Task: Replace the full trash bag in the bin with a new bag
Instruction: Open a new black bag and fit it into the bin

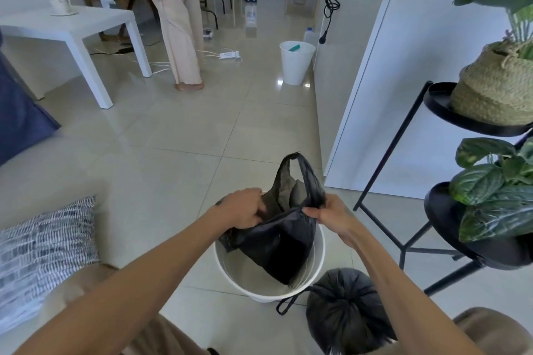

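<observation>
A white round bin (230,277) stands on the floor right below me. Over its mouth I hold a new black bag (277,242) with handle loops; its lower part hangs down inside the bin. My left hand (245,207) grips the bag's left edge, and my right hand (331,215) pinches the right edge near a handle. The bag's mouth is partly spread between them. The full black trash bag (346,317), tied at the top, sits on the floor just right of the bin.
A black metal plant stand (403,245) with leafy plants and a woven basket (496,89) stands close on the right. A sofa with a patterned cushion (43,253) is on the left. Farther off are a second white bin (295,66), a white table (86,29), floor cables and a standing person (178,23).
</observation>
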A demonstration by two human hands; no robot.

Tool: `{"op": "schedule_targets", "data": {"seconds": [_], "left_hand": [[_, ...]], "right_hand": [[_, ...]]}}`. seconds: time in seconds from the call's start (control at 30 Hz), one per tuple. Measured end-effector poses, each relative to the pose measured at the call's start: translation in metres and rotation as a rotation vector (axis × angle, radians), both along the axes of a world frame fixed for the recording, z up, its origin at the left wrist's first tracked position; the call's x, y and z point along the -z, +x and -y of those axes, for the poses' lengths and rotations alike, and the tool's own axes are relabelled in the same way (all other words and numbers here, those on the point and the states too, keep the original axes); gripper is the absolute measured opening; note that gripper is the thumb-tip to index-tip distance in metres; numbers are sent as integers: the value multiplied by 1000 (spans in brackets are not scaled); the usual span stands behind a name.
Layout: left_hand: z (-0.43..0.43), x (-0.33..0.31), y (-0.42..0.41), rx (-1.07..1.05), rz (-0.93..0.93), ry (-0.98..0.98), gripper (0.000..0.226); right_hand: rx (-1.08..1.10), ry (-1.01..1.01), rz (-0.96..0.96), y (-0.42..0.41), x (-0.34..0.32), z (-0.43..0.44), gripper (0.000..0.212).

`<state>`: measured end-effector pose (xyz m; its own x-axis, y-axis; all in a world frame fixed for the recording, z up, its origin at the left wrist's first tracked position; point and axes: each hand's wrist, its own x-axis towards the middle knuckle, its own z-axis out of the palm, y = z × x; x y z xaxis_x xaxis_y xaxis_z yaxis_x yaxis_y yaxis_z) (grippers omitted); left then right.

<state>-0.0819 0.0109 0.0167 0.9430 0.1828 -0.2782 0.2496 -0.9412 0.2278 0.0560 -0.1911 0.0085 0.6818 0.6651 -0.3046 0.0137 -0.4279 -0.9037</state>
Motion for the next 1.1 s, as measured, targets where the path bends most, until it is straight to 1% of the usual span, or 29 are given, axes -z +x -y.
{"op": "schedule_targets", "data": {"seconds": [0.13,0.23,0.3,0.4,0.43,0.47,0.5,0.53,0.57,0.6,0.63,0.67,0.7,0.77,0.83,0.9,0.97,1.0,1.03,1.1], "left_hand": [[5,14,-13,-28,-3,-27,29],[6,17,-15,-59,-1,-94,25],[6,15,-14,-84,17,-109,23],[8,9,-11,-142,61,-134,28],[9,7,-10,-165,67,-128,31],[10,5,-8,-188,58,-104,33],[11,2,-7,-206,37,-66,34],[12,1,-5,-225,14,-46,35],[13,-1,-4,-233,-8,-58,34],[14,-3,-2,-242,-30,-97,32],[15,-4,-1,-246,-48,-153,30],[16,-4,0,-250,-61,-217,30],[16,-5,0,-257,-66,-282,30],[17,-7,0,-295,-47,-391,26],[15,-6,-3,-350,19,-451,20],[14,-4,-8,-402,98,-449,16],[10,1,-12,-406,160,-306,13],[9,2,-14,-407,169,-229,15],[7,4,-16,-417,163,-171,22],[4,7,-21,-437,141,-72,35]], "right_hand": [[-43,9,-63,10,-6,-3,28],[34,-1,-71,11,-2,-11,31],[138,-13,-31,3,-1,-18,42],[440,-25,158,-16,4,-24,73],[537,10,182,-26,4,-23,75],[621,67,199,-38,5,-19,69],[676,132,226,-51,5,-13,58],[670,175,277,-64,10,-8,45],[590,184,348,-76,13,-2,32],[444,171,422,-84,19,1,20],[264,163,471,-93,24,3,11],[80,156,479,-99,29,3,7],[-77,130,462,-103,30,1,13],[-255,14,424,-106,26,-4,32],[-337,-127,385,-103,18,-7,42],[-361,-308,278,-97,14,-9,43],[-296,-464,156,-91,8,-10,49],[-261,-532,168,-87,6,-10,54],[-249,-605,268,-83,4,-10,60],[-242,-761,578,-72,0,-5,70]]}}
